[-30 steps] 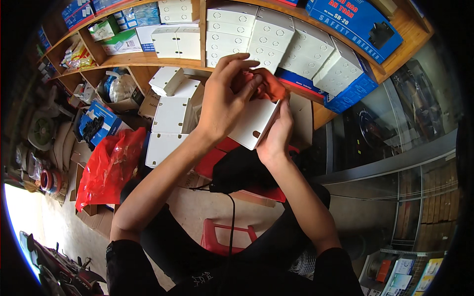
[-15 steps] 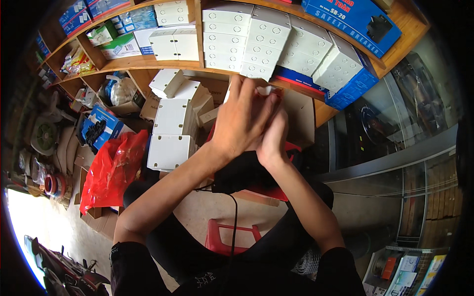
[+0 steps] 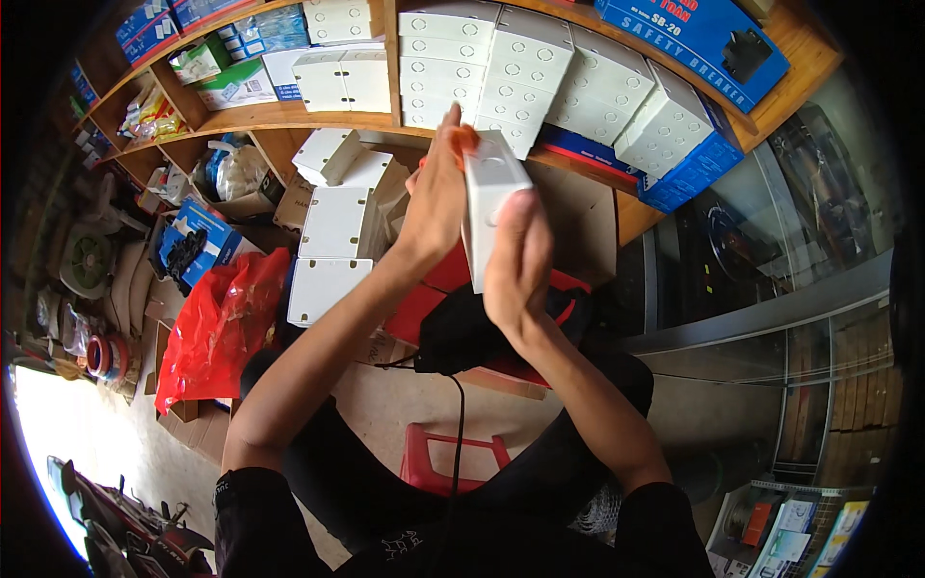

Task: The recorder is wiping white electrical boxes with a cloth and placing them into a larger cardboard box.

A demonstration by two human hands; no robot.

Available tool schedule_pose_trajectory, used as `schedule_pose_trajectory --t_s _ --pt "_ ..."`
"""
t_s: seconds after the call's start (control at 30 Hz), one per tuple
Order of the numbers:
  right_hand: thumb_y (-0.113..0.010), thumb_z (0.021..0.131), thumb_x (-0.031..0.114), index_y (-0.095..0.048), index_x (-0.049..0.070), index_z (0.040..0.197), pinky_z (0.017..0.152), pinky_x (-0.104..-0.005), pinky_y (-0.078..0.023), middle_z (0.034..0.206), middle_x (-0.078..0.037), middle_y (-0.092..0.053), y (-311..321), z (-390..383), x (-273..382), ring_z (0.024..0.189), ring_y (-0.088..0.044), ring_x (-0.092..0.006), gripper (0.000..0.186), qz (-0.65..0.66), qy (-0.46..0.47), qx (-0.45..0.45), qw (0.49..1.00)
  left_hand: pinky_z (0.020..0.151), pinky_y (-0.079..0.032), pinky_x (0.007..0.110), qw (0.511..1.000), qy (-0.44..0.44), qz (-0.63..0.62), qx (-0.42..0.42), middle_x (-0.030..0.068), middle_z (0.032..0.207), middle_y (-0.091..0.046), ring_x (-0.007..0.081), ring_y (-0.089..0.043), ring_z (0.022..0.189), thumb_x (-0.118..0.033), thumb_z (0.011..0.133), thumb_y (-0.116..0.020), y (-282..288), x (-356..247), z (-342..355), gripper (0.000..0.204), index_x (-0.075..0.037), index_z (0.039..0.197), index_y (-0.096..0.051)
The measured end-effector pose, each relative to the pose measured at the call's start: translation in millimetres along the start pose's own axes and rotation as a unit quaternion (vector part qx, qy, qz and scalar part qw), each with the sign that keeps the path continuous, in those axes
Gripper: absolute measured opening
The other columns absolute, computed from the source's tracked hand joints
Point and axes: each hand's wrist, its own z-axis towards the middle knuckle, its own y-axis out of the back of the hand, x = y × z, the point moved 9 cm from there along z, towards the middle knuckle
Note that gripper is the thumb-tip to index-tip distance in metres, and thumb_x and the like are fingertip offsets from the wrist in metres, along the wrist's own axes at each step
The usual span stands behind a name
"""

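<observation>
A white electrical junction box (image 3: 497,171) with round knockouts is tilted up in front of the shelf. My right hand (image 3: 518,275) grips its right side, thumb on the near face. On its left side my left hand (image 3: 436,197) presses with fingers nearly straight. Orange cloth (image 3: 465,141) shows past those fingers, against the box; most of it is hidden by the hand. Below and left of my hands, white boxes of a similar kind (image 3: 332,223) are stacked.
Above, a wooden shelf (image 3: 279,121) carries rows of white boxes (image 3: 441,72) and a blue carton (image 3: 694,34). A red plastic bag (image 3: 224,323) lies at left. A black bag (image 3: 467,332) sits below my hands, near a red stool (image 3: 453,458). Glass panels (image 3: 752,241) stand at right.
My hands, close together before, have moved apart. The white box, mostly hidden earlier, now shows between them. Orange cloth has come into clearer sight by my left fingers.
</observation>
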Motion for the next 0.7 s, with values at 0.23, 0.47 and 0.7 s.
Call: schedule_pose_trajectory --t_s 0.23,0.47,0.7 --pt "-0.052 0.107 0.026 -0.058 0.002 0.098 0.059 -0.0493 -0.053 0.077 -0.024 -0.067 29 25 -15 0.074 -0.069 -0.0459 0.027 -0.132 0.088 -0.015 0.987 0.116 -0.04 0.04 0.865 0.239 -0.388 0.208 0.0115 0.144 -0.054 0.021 -0.052 0.132 -0.045 0.111 -0.036 -84 15 -53 0.055 -0.008 0.151 -0.043" --pt "-0.064 0.1 0.031 -0.051 0.007 0.08 0.051 -0.044 -0.05 0.066 -0.014 -0.059 -16 0 30 0.059 -0.064 -0.0347 0.034 -0.266 0.278 0.091 0.919 0.112 -0.046 0.039 0.853 0.042 -0.429 0.295 0.0111 0.14 -0.057 0.0224 -0.057 0.128 -0.037 0.109 -0.047 -50 18 -51 0.046 -0.008 0.145 -0.05" --pt "-0.068 0.097 0.03 -0.051 0.007 0.078 0.054 -0.0422 -0.05 0.066 -0.013 -0.055 -25 -21 50 0.059 -0.062 -0.0329 0.034 -0.138 0.277 0.145 0.94 0.099 -0.053 0.04 0.611 0.178 -0.724 0.267 0.0084 0.117 -0.066 0.0253 -0.063 0.11 -0.043 0.107 -0.048 -44 28 -13 0.039 -0.012 0.129 -0.058"
